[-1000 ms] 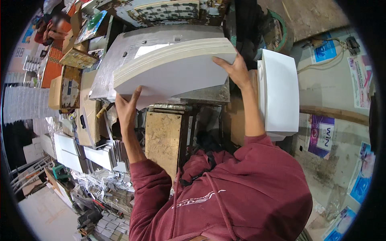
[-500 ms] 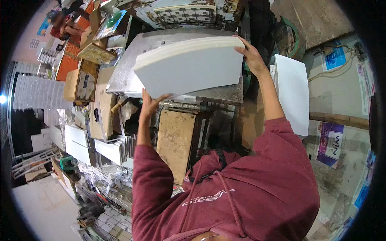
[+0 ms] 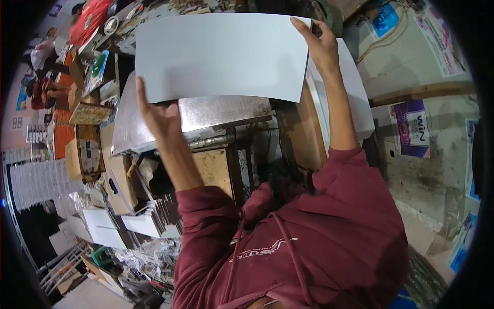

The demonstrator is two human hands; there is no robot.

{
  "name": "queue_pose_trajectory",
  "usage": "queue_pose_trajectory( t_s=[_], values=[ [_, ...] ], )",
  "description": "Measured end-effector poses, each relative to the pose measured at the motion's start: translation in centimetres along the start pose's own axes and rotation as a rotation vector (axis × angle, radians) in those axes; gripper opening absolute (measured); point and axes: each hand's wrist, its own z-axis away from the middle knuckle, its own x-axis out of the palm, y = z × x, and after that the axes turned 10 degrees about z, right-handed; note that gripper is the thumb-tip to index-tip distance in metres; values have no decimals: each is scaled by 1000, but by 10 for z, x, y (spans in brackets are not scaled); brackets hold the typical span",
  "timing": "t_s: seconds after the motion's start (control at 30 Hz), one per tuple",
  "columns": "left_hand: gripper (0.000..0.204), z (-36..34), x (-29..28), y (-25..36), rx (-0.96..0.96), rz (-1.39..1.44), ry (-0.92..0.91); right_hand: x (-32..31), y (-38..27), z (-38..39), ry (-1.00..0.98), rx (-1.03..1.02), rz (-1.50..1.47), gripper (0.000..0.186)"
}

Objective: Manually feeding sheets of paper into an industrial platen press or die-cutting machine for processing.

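Observation:
Both my hands hold up a thick stack of white sheets [image 3: 221,56], its broad smooth face filling the top middle of the view. At the lower left corner, my left hand [image 3: 163,116] supports it, thumb along the side edge and fingers partly hidden underneath. My right hand [image 3: 320,44] grips the upper right corner, with the thumb on the face and the other fingers behind the edge. Below the sheets lies a worn metal tabletop [image 3: 206,118]; whether the stack touches it is hidden.
A second white stack [image 3: 350,92] stands right of my right forearm, beside a brown board [image 3: 296,129]. Bundles of white sheets [image 3: 141,222] and cardboard boxes [image 3: 74,160] crowd the left. Scrap paper [image 3: 144,262] lies lower left. Another person [image 3: 49,92] is far left.
The stack has tilted and moved up and left, so its broad face shows and its layered long edge no longer does. My left hand has shifted left with it. The whole view has turned somewhat.

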Motion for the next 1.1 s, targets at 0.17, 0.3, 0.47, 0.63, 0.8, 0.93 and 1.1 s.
queue_pose_trajectory(
  t_s=[0.17, 0.3, 0.47, 0.63, 0.8, 0.93, 1.1],
  values=[
    [53, 0, 36, -45, 75, -107, 171, -51, -9, 8, 81, -59, 29, 64],
    [43, -13, 72, -61, 167, -286, -59, -128, 11, 33, -64, 258, -247, 54],
    [42, -30, 130, -125, -18, -501, -452, -205, 24, 113, 108, 471, -189, 55],
    [46, -19, 172, -229, -230, -630, -625, -248, 31, 159, 333, 675, 49, 59],
    [48, -19, 178, -304, -485, -655, -706, -258, 57, 166, 443, 676, 24, 78],
    [46, -34, 174, -338, -439, -660, -757, -258, 86, 159, 455, 693, -16, 76],
    [47, -41, 143, -367, -636, -809, -586, -259, 124, 149, 302, 797, 39, 85]
  ],
)
